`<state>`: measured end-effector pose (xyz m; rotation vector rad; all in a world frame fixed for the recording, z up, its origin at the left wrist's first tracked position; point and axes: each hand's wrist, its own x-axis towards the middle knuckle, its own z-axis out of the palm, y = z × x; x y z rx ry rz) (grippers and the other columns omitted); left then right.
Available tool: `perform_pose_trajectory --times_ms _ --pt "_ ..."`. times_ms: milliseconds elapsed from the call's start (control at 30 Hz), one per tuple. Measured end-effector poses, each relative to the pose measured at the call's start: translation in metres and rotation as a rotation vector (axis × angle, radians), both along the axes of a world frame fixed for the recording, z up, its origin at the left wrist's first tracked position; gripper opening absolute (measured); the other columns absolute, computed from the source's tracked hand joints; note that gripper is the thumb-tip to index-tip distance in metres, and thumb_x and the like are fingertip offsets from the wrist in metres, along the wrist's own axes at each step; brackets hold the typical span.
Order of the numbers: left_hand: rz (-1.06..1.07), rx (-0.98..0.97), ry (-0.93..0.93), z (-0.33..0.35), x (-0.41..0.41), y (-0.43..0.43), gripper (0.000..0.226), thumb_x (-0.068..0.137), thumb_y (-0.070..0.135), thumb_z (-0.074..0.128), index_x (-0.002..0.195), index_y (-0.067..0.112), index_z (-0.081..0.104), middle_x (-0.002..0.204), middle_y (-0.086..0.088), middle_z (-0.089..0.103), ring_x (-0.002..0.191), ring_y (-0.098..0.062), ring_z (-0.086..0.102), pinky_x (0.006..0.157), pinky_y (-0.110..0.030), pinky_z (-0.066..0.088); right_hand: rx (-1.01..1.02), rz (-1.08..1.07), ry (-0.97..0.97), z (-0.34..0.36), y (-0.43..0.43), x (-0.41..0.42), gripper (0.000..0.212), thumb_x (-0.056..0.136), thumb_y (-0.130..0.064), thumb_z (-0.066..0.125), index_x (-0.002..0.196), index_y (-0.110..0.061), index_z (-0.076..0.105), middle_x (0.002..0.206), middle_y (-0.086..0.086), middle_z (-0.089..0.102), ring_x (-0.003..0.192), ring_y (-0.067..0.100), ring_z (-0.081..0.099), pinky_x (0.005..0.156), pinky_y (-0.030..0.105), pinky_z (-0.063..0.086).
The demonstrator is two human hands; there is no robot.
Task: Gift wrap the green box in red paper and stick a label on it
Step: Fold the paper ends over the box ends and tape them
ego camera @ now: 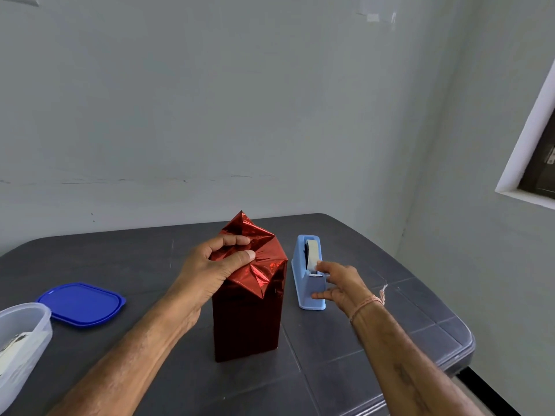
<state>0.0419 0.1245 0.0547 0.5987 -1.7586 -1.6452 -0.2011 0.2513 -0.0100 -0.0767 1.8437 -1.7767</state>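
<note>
Left hand: it pinches the gathered folds of red paper at the top of the box. Press your thumb down firmly so the flaps cannot spring open.
Box: it stands upright mid-surface, fully covered, with no green showing. Hold it square and do not tilt it.
Tape dispenser: it sits just right of the box.
Right hand: your fingers are spread and hold nothing, forefinger touching the tape end. Pinch that end, draw a short strip, and tear it downward on the cutter.
Risk: the foil looks slippery, so bring the tape to the folds rather than letting go.
</note>
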Motion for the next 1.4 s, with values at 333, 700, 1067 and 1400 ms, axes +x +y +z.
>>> perform_pose_trajectory --times_ms 333,700,1067,1400 --pt "0.003 0.001 0.0 -0.001 0.001 0.002 0.028 0.08 0.024 0.082 0.106 0.03 0.076 0.115 0.005 0.07 0.101 -0.012 0.069 0.065 -0.01 0.049 -0.141 -0.07 0.039 -0.027 -0.001 0.013 0.024 0.084 -0.003 0.074 0.104 0.006 0.065 0.109 0.017 0.067 0.101 0.034 0.069 0.07 0.044 0.063" --pt "-0.001 0.002 -0.006 0.0 0.0 0.001 0.028 0.081 0.024 0.081 0.107 0.031 0.076 0.116 0.006 0.07 0.103 -0.01 0.068 0.07 -0.013 0.048 -0.228 -0.073 0.091 -0.046 0.007 0.024 0.016 0.092 -0.009 0.074 0.083 0.0 0.064 0.095 0.007 0.066 0.095 0.021 0.065 0.098 0.051 0.057" --pt "0.003 0.007 0.0 0.0 0.0 0.001 0.028 0.08 0.025 0.081 0.107 0.031 0.077 0.118 0.007 0.07 0.105 -0.011 0.068 0.072 -0.015 0.05 -0.317 -0.152 0.114 -0.071 0.003 0.029 0.021 0.089 -0.021 0.078 0.081 -0.002 0.072 0.106 0.007 0.07 0.097 0.019 0.066 0.088 0.042 0.062" --pt "0.008 0.005 -0.007 -0.004 -0.002 -0.004 0.03 0.078 0.027 0.082 0.106 0.033 0.077 0.12 0.007 0.07 0.105 -0.012 0.069 0.069 -0.013 0.052 -0.187 -0.249 0.201 -0.088 -0.01 0.027 0.02 0.087 -0.02 0.081 0.076 -0.005 0.074 0.111 0.005 0.073 0.102 0.02 0.07 0.082 0.037 0.063"
